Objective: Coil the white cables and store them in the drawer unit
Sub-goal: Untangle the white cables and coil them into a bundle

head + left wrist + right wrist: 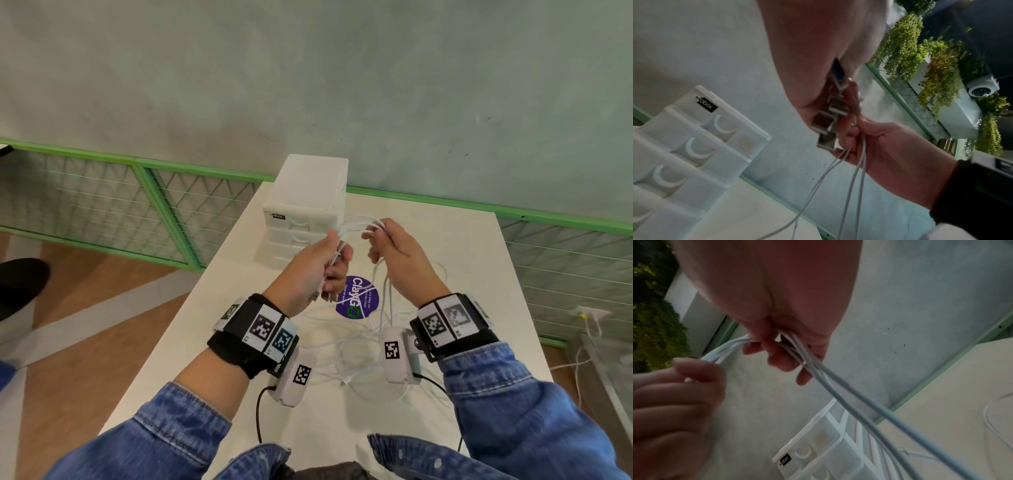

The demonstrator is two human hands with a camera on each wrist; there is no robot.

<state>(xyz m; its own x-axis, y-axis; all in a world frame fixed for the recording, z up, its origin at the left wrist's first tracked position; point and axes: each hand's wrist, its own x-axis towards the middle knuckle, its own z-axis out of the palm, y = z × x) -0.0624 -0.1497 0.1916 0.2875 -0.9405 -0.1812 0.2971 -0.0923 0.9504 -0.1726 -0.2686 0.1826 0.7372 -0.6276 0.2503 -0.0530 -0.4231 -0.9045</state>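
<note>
Several white cables point(356, 224) run in a short arc between my two raised hands above the white table point(462, 260). My left hand point(320, 262) grips the bundle near its metal USB plugs point(830, 120), which stick out below the palm. My right hand point(385, 241) pinches the same strands point(813, 366) between thumb and curled fingers. From it the cables hang down to a loose tangle point(356, 353) on the table. The white drawer unit point(306, 202) stands at the table's far edge, just beyond my hands, its drawers point(701, 146) pushed in.
A round purple sticker point(358, 297) lies on the table under my hands. A green mesh railing point(137, 192) runs behind the table along a grey wall. A dark shoe point(20, 284) shows on the wooden floor at left. More white wires point(582, 346) hang off at the right.
</note>
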